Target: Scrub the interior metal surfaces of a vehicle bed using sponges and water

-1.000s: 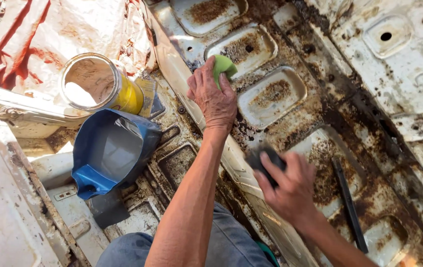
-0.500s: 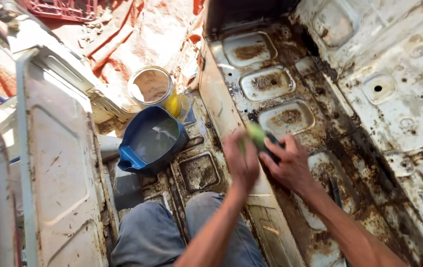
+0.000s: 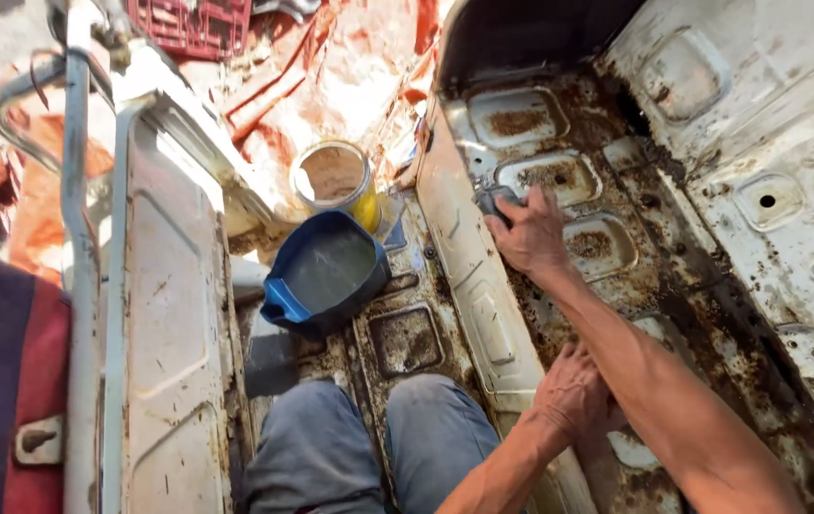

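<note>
Rusty stamped metal floor (image 3: 616,247), white ridge, blue basin (image 3: 326,271) nearby.

The scene is seen through a single camera worn on the head, so no second view is given and no overlap exists. The view is directed steeply downward and slightly forward, from above the person's own knees (image 3: 378,447) at the bottom edge. The rusted metal floor (image 3: 711,286) is taken in at close range, within arm's reach. Both forearms are seen entering from the bottom right. The left side is filled by a pale metal panel (image 3: 169,314), and reddish ground (image 3: 331,76) is shown along the top.
</note>
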